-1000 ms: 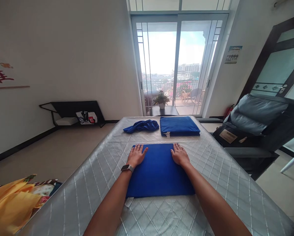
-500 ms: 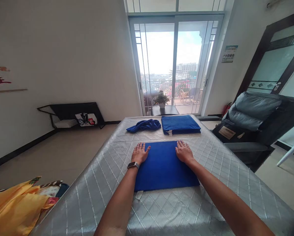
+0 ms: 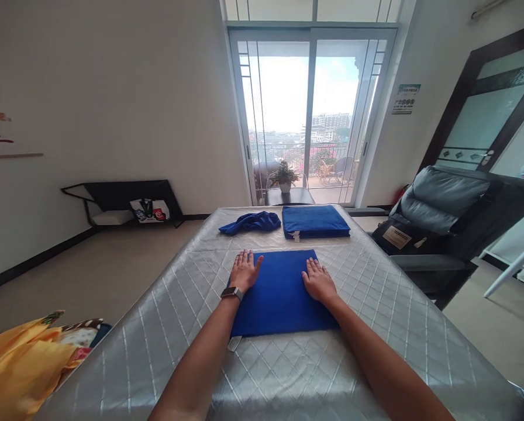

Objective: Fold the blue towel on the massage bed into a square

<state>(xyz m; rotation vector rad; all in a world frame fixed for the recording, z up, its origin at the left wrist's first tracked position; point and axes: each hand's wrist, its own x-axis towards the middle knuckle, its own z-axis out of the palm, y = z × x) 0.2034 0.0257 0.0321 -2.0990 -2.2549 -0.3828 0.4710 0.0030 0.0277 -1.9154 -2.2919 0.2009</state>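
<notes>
A folded blue towel (image 3: 280, 295) lies flat on the silver quilted mattress (image 3: 376, 327) in front of me. My left hand (image 3: 245, 270), with a watch on its wrist, rests palm down on the towel's far left corner, fingers spread. My right hand (image 3: 318, 279) presses flat on the towel's right side near the far edge. Farther back lie a neat stack of folded blue towels (image 3: 314, 221) and, to its left, a crumpled blue towel (image 3: 251, 222).
A dark recliner chair (image 3: 441, 216) stands right of the mattress. Yellow patterned cloth (image 3: 25, 362) lies at the lower left. A small table with a potted plant (image 3: 285, 176) stands before the glass balcony door. A black rack (image 3: 126, 202) sits against the left wall.
Both hands have slid slightly over the towel's far end, the right hand coming a little nearer to me. The towel stays flat in place; the view shifted a bit.
</notes>
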